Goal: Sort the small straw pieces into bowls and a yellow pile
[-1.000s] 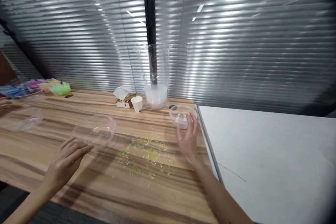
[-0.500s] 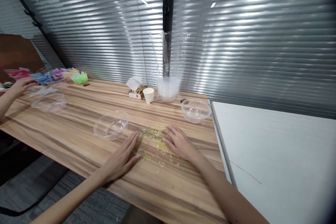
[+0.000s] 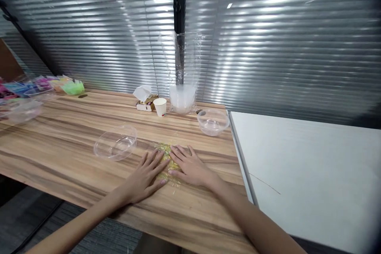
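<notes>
Both my hands rest on the wooden table over a heap of small, shiny yellow and clear bits (image 3: 166, 151), whose exact kind I cannot make out. My left hand (image 3: 145, 179) covers the heap's left side, fingers stretched and spread. From the right, my right hand (image 3: 192, 168) lies across the other side, its fingers also apart. Yellow shows between the fingertips and a few loose bits lie just in front. Part of the heap is hidden under both hands. Left of my left hand stands a clear plastic bowl (image 3: 116, 154).
Another clear bowl (image 3: 213, 126) stands near the table's right end. At the back are a tissue box (image 3: 145, 106), a paper cup (image 3: 160, 108) and stacked bowls in a plastic bag (image 3: 182, 97). Colourful packets (image 3: 41, 83) lie far left. A white surface (image 3: 303, 174) adjoins the right.
My hands have come closer together over the yellow bits, their fingers spreading, and the heap between them is narrower. The view has turned slightly right; another person's hand at far left is out of sight.
</notes>
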Tool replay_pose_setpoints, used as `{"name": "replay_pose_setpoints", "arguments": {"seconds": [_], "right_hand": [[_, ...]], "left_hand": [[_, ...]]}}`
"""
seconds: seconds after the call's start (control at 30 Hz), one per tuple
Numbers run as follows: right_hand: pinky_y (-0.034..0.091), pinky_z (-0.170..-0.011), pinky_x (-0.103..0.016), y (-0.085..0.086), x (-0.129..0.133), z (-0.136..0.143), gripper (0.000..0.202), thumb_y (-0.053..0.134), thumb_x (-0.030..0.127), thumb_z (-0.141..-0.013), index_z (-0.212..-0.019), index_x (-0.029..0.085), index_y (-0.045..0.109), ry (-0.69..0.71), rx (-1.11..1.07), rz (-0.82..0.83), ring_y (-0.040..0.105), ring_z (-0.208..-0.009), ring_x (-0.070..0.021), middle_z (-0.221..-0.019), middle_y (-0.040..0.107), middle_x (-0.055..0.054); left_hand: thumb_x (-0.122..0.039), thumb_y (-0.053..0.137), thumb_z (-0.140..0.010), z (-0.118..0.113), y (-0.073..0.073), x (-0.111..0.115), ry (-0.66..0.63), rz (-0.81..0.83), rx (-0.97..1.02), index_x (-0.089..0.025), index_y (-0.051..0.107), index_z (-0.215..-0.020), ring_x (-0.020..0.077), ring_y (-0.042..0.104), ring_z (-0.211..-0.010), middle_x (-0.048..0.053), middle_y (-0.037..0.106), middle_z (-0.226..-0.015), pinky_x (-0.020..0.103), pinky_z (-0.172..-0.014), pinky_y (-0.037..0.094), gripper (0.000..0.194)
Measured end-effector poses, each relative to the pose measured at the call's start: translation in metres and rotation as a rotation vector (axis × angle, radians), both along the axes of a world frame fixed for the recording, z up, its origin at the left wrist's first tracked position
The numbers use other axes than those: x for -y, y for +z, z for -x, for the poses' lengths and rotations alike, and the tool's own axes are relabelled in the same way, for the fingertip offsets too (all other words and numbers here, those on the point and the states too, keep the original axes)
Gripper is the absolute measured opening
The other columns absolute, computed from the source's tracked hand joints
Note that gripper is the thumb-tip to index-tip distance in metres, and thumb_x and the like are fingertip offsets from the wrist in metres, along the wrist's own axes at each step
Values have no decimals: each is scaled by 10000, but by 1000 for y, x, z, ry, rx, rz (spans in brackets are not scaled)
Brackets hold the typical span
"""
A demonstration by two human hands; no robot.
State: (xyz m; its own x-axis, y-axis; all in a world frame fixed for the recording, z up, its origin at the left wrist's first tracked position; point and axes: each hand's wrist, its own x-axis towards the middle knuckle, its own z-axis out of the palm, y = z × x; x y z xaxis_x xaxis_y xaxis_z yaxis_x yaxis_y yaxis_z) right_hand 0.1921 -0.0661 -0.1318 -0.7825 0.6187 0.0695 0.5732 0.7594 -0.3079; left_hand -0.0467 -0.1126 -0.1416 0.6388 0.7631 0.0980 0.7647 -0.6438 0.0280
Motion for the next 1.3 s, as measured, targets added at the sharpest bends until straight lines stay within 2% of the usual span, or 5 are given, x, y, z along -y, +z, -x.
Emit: {"name": "replay_pose_setpoints", "arguments": {"seconds": [0.27,0.57,0.9,1.1,1.3], "right_hand": [[84,-1157,-526,0,-7,-10,662,219,603,-969,-1493,201,258,-129,54,-3,86,-1443,-284,-1558,159,-75],[12,-1103,-639,-2,-12,-13,707,273,614,-955,-1516,201,152,-226,92,-43,-134,-1418,-345,-1563,-56,-104],[-7,-1120,-604,6,5,4,742,243,675,-929,-1517,235,140,15,4,49,-86,-1434,-319,-1570,38,-108],[25,-1116,-615,0,-2,0,677,243,654,-942,-1499,271,225,-97,38,33,-10,-1437,-339,-1566,129,-77],[36,-1117,-615,-6,-14,-12,605,260,599,-968,-1492,297,240,-206,70,10,-18,-1438,-330,-1570,111,-65]], "left_hand": [[-475,388,-972,-4,1,5,-16,-22,-15,-304,106,-1506,333,41,-1436,54,79,-1575,581,-1127,111,628],[-477,402,-964,14,11,32,18,-29,11,-236,32,-1516,306,55,-1437,66,73,-1572,508,-1158,82,707],[-502,362,-973,6,8,24,91,34,1,-255,16,-1513,281,90,-1438,52,98,-1567,498,-1162,80,687],[-503,321,-984,-12,8,10,94,64,39,-260,-2,-1511,282,35,-1443,44,77,-1574,511,-1157,90,664],[-435,225,-1012,1,11,17,78,76,138,-247,-147,-1487,273,15,-1442,65,13,-1576,517,-1157,92,632]]}}
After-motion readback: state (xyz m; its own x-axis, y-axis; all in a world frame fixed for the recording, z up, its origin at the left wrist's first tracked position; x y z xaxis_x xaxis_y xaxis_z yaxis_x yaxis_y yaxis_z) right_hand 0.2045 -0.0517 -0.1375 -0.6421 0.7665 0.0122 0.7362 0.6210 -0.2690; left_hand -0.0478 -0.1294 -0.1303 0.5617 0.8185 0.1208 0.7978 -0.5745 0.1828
